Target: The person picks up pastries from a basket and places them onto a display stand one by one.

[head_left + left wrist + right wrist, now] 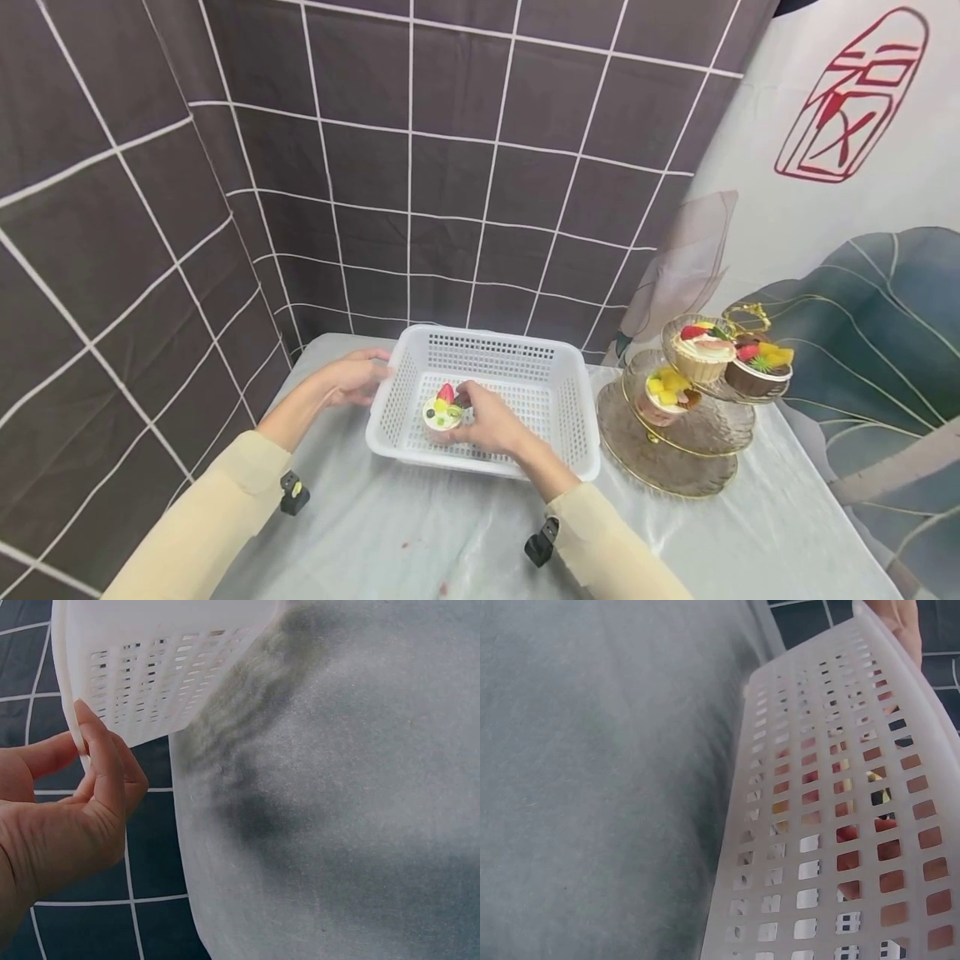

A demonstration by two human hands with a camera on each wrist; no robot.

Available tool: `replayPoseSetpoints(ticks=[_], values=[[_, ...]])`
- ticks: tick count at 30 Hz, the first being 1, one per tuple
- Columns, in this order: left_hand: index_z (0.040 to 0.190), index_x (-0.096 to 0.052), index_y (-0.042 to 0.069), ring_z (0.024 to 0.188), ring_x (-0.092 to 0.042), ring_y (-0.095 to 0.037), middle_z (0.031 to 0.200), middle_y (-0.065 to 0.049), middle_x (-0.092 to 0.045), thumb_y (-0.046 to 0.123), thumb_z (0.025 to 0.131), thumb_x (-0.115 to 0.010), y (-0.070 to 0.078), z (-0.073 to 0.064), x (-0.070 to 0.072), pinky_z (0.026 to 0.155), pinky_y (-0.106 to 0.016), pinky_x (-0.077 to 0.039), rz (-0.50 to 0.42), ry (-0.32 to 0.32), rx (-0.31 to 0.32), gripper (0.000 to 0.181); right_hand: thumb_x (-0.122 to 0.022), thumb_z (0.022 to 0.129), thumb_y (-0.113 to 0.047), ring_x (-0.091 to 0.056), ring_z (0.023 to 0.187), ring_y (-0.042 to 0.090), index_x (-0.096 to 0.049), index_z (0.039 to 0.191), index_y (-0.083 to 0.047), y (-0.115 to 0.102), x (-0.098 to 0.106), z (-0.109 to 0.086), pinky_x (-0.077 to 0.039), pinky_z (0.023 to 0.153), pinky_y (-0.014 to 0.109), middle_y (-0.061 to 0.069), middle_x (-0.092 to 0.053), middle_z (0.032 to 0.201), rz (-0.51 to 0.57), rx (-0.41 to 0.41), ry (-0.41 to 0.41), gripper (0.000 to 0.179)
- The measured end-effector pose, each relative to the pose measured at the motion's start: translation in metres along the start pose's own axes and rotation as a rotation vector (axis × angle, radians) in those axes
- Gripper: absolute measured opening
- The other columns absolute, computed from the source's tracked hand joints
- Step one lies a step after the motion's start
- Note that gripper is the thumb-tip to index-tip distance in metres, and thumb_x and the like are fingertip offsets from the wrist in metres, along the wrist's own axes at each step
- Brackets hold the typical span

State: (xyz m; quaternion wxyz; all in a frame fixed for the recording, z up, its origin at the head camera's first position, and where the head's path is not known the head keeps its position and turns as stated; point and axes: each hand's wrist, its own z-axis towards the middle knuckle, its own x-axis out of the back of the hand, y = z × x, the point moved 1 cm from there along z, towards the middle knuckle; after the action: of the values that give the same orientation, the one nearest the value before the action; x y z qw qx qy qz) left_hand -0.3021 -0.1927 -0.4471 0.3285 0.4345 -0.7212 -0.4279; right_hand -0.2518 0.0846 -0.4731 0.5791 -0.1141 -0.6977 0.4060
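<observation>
A white plastic basket point(480, 468) with perforated walls stands on the cloth-covered table. My left hand point(356, 379) is at its left end. The left wrist view shows that hand point(82, 802) pinching the basket's rim point(66, 682) between thumb and fingers. Inside the basket, toward its left, is a dessert cup point(441, 418) topped with cream, a strawberry and other fruit pieces. My right hand point(491, 421) reaches over the front rim and grips this cup from its right side. In the right wrist view the basket's wall point(922, 682) mostly hides that hand and the cup.
To the right stands a tiered glass stand point(667, 475) with gold edges. A fruit cup point(663, 396) sits on its middle tier; a pale cupcake point(703, 350) and a dark one point(757, 371) sit on top. A dark gridded curtain point(450, 167) hangs behind.
</observation>
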Motion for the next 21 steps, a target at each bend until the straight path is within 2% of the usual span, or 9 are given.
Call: replayPoseSetpoints(ticks=[3, 8, 13, 15, 17, 21], values=[[0.154, -0.038, 0.001, 0.136, -0.057, -0.042, 0.143, -0.025, -0.059, 0.01, 0.107, -0.051, 0.0, 0.0, 0.001, 0.104, -0.052, -0.055, 0.005, 0.002, 0.0, 0.049, -0.097, 0.076, -0.031, -0.064, 0.116, 0.026, -0.058, 0.137, -0.003, -0.001, -0.001, 0.001, -0.053, 0.105, 0.044, 0.01, -0.067, 0.124, -0.016, -0.002, -0.009, 0.078], [0.154, -0.038, 0.001, 0.139, -0.054, -0.043, 0.145, -0.026, -0.058, 0.011, 0.107, -0.051, -0.001, 0.0, -0.001, 0.107, -0.054, -0.053, 0.008, 0.004, 0.001, 0.05, -0.097, 0.077, -0.036, -0.063, 0.114, 0.024, -0.055, 0.143, -0.002, -0.001, -0.003, 0.001, -0.053, 0.105, 0.044, 0.009, -0.067, 0.126, -0.037, -0.007, -0.016, 0.085], [0.154, -0.038, 0.0, 0.137, -0.056, -0.042, 0.144, -0.026, -0.058, 0.01, 0.107, -0.051, -0.002, -0.001, -0.001, 0.106, -0.053, -0.054, 0.004, 0.007, -0.008, 0.049, -0.092, 0.084, -0.033, -0.064, 0.118, 0.025, -0.051, 0.149, -0.001, -0.004, -0.007, 0.0, -0.052, 0.107, 0.044, 0.011, -0.067, 0.129, -0.103, 0.021, -0.024, 0.084], [0.154, -0.038, 0.001, 0.136, -0.057, -0.041, 0.143, -0.025, -0.058, 0.009, 0.107, -0.051, -0.002, -0.001, -0.001, 0.105, -0.052, -0.054, -0.001, 0.012, -0.008, 0.049, -0.09, 0.085, -0.029, -0.065, 0.117, 0.027, -0.052, 0.148, 0.0, -0.004, -0.008, 0.0, -0.053, 0.106, 0.045, 0.011, -0.068, 0.126, -0.139, 0.045, -0.017, 0.079], [0.154, -0.038, 0.001, 0.135, -0.057, -0.041, 0.144, -0.025, -0.058, 0.009, 0.107, -0.051, -0.003, 0.0, -0.001, 0.104, -0.052, -0.055, -0.002, 0.013, -0.01, 0.05, -0.09, 0.085, -0.027, -0.065, 0.109, 0.024, -0.056, 0.141, -0.001, -0.003, -0.008, -0.001, -0.055, 0.1, 0.043, 0.008, -0.068, 0.117, -0.156, 0.061, -0.006, 0.071], [0.155, -0.037, 0.0, 0.135, -0.058, -0.041, 0.144, -0.026, -0.058, 0.009, 0.107, -0.052, -0.003, 0.001, -0.001, 0.105, -0.053, -0.054, -0.009, 0.007, -0.01, 0.051, -0.093, 0.082, -0.031, -0.064, 0.101, 0.02, -0.058, 0.133, -0.003, -0.002, -0.011, -0.002, -0.056, 0.094, 0.041, 0.003, -0.065, 0.11, -0.173, 0.067, 0.009, 0.068]])
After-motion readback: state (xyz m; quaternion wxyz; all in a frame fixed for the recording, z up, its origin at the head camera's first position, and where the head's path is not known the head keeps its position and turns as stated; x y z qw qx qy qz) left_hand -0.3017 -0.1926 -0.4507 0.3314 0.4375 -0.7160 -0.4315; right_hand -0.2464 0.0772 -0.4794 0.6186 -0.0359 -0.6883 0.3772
